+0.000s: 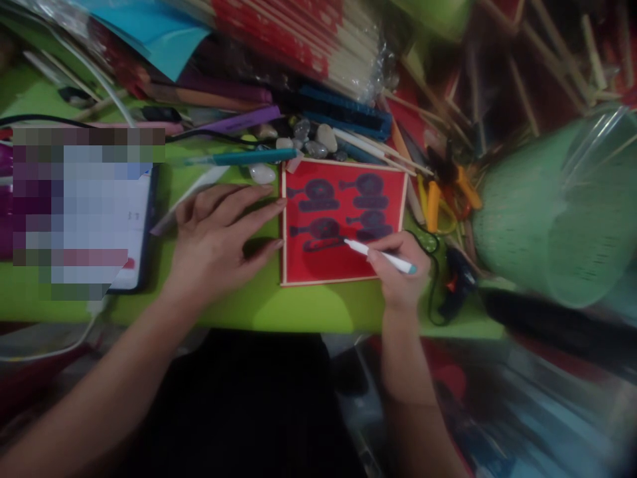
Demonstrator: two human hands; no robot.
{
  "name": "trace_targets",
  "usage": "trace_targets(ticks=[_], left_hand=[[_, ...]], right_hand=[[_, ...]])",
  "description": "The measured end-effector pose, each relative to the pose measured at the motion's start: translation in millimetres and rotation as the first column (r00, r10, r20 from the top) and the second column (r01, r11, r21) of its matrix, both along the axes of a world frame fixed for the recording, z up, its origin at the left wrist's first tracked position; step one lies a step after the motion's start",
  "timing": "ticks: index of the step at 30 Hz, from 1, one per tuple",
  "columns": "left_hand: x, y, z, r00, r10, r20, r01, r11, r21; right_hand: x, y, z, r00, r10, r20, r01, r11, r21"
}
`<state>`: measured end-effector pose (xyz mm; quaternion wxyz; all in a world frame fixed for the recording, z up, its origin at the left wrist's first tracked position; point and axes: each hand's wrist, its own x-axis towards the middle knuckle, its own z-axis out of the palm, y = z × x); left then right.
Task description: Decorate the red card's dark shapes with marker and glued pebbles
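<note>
A red card (348,265) with a pale wooden border lies on the green table, bearing several dark drawn shapes in two columns. My right hand (402,265) grips a white marker pen (381,256) with a teal end, its tip at the lower left drawing on the card. My left hand (223,229) rests with fingers stretched out and apart, the fingertips touching the card's left edge. Above the card's upper left corner lies a teal pen (256,157), next to several smooth stones (326,138).
A phone (134,226) with a white cable lies at left. Scissors with orange handles (434,207), a glue gun (455,282) and a green basket (552,206) are at right. Bagged wooden sticks (343,53) and blue paper (154,33) crowd the back.
</note>
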<state>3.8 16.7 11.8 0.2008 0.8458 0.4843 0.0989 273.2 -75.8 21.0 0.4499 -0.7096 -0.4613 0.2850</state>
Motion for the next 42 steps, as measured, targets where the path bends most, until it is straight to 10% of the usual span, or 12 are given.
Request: trace_targets(ticks=[42], left_hand=[[-3.1, 0.5, -9.3, 0.996, -0.039, 0.078, 0.035, 0.998, 0.043]], right_hand=[[0.7, -0.7, -0.2, 1.0, -0.002, 0.002, 0.002, 1.0, -0.015]])
